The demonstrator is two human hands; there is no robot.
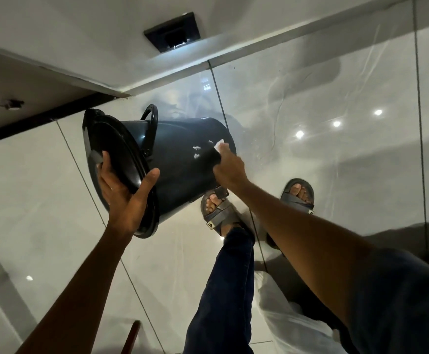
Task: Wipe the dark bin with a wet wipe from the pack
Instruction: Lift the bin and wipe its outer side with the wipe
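The dark bin [180,159] is tipped on its side above the glossy floor, its lid end pointing left and its base to the right. My left hand [125,192] grips the lidded rim, thumb over the edge and fingers across the lid. My right hand [230,166] presses a white wet wipe [219,144] against the bin's side wall near the base. Small white flecks [197,149] sit on the wall just left of the wipe. The pack of wipes is not in view.
My two sandalled feet [218,213] stand on the shiny tiled floor [336,103] just below the bin. A white wall with a black socket plate [172,31] rises behind. A dark cabinet edge [42,118] runs at left. A brown wooden piece [131,335] pokes up at the bottom.
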